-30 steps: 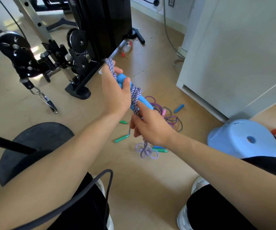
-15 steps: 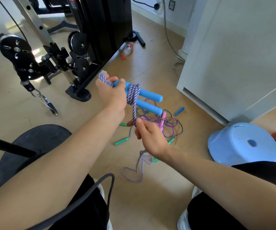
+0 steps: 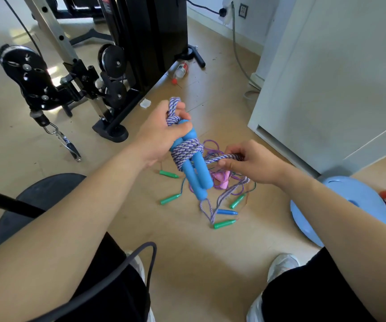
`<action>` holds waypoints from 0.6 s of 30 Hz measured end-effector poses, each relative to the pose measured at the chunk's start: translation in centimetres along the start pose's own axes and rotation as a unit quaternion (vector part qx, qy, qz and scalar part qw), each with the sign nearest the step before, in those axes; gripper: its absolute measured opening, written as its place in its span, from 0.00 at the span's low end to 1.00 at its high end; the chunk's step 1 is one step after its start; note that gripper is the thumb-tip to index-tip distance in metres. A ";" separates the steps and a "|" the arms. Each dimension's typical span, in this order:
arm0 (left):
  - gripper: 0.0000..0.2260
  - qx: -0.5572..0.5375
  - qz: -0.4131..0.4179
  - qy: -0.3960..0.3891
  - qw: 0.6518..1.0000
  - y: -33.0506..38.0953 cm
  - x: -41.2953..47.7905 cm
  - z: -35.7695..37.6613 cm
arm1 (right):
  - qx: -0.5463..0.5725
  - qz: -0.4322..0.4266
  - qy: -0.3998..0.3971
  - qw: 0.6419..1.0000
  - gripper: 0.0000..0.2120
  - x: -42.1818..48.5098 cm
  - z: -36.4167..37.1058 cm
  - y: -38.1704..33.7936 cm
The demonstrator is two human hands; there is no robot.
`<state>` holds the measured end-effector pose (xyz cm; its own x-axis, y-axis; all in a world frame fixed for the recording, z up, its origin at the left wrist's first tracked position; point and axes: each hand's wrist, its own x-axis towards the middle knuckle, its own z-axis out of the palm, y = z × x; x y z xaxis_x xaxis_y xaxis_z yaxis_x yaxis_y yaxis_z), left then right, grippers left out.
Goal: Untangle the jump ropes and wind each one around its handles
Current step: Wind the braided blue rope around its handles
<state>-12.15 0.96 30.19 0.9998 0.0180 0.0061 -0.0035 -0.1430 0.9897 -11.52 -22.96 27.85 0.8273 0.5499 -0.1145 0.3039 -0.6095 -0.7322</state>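
Left hand (image 3: 161, 133): I am clamping its fingers round the upper ends of the blue handles (image 3: 197, 177), trapping a loop of the braided rope (image 3: 187, 152) there.
Blue handles: I am holding the pair side by side above the floor, lower ends pointing down.
Braided rope: several turns are wrapping the blue handles' middle; a free length is leaving to their right.
Right hand (image 3: 250, 163): I am pinching that free length just right of the blue handles.
Tangled ropes (image 3: 224, 182): these are lying on the floor beneath the blue handles.
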 end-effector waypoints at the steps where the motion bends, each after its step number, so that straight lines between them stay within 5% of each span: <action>1: 0.18 0.067 0.023 -0.019 0.997 -0.1 0.0 0.0 | 0.007 -0.007 -0.004 1.000 0.13 0.0 -0.2 -0.2; 4: 0.18 0.194 0.077 -0.055 0.976 -0.3 -0.1 0.3 | 0.081 0.006 0.002 0.997 0.10 0.1 -0.1 -0.9; 8: 0.14 0.286 0.148 -0.004 0.947 -0.8 0.0 1.2 | 0.123 0.045 0.031 0.991 0.08 -0.1 1.2 -2.5; 14: 0.14 0.231 0.153 0.159 0.948 -1.4 0.6 2.4 | 0.184 0.120 0.150 0.964 0.05 -1.0 4.5 -5.6; 18: 0.14 0.190 0.153 0.248 0.937 -1.7 0.4 2.9 | 0.206 0.135 0.156 0.957 0.08 -1.6 8.0 -6.9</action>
<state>-11.68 -1.70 28.12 0.8205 0.3634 0.4412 -0.1878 -0.5576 0.8086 -18.73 -15.05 27.68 0.9699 0.1677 -0.1767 -0.0986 -0.3928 -0.9143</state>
